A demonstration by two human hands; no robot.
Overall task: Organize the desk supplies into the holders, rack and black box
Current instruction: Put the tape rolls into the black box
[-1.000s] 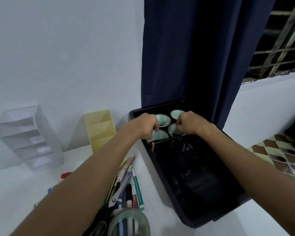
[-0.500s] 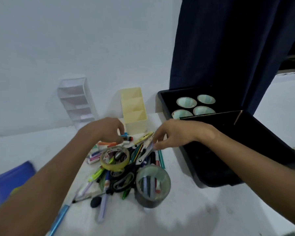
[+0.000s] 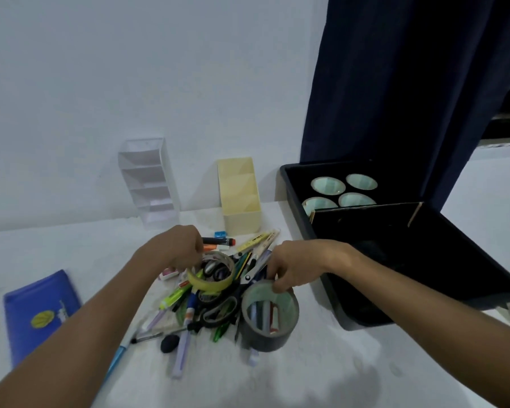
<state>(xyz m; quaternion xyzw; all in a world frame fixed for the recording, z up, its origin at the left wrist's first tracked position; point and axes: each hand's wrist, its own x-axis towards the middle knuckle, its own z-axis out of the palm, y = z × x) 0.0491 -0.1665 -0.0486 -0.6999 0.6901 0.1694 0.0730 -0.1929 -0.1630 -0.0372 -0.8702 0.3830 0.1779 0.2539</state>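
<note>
**Both hands reach into the pile for the tape rolls**

The supplies lie heaped in the middle of the white table [image 3: 321, 372]: pens, markers, scissors [image 3: 218, 312] and two tape rolls tangled together, which is why the hands go in from either side. The left hand [image 3: 177, 245] hangs over the far rim of the yellow tape roll [image 3: 211, 275], its fingers curled downward; whether they pinch the roll or something behind it cannot be told, since the knuckles hide the tips. The right hand [image 3: 292, 267] has its fingers bent onto the top rim of the grey tape roll [image 3: 270, 315], apparently gripping it at the edge nearest the black box [image 3: 424, 260].

That box stands just right of the pile, its near section bare behind a cardboard divider [image 3: 365, 208], with four pale rolls [image 3: 343, 191] already packed in the far section (a likely home for more tape). The clear rack [image 3: 149, 181] and the yellow holder [image 3: 240, 195] stand against the wall behind the pile, both seemingly unfilled, so most of the sorting looks still to do. A blue folder [image 3: 40, 313] lies well off to the left.
</note>
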